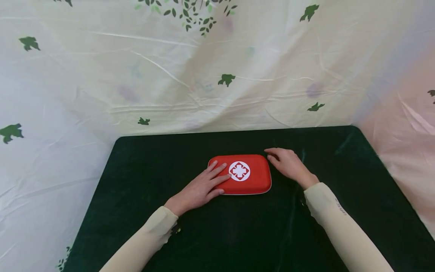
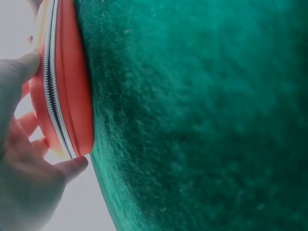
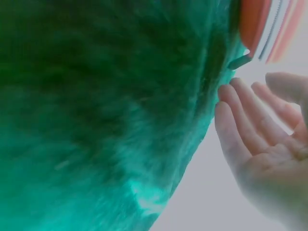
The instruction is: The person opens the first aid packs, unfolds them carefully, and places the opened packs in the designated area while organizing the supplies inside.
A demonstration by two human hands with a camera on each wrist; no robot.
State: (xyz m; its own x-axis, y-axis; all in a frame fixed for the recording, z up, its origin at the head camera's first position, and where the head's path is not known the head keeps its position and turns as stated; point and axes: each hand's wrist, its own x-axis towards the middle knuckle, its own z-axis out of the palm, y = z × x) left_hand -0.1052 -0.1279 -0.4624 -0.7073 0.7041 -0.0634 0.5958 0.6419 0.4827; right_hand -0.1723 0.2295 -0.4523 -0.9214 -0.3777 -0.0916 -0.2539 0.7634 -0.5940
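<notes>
A red zippered first-aid case (image 1: 253, 185) with a white cross emblem (image 1: 239, 171) lies closed on the dark green cloth. My left hand (image 1: 200, 189) rests on the left part of its lid, fingers spread and fairly straight, thumb by the front edge. In the left wrist view, the zipper (image 2: 53, 91) runs along the side of the case, with fingertips at its edges. My right hand (image 1: 289, 164) is beside the far right corner, fingers loosely bent and holding nothing. The right wrist view shows a dark zipper pull (image 3: 239, 62) just beyond those fingertips.
The green cloth (image 1: 136, 170) covers a table with rounded far corners. A pale curtain (image 1: 163, 87) printed with green birds and leaves hangs behind it and along both sides.
</notes>
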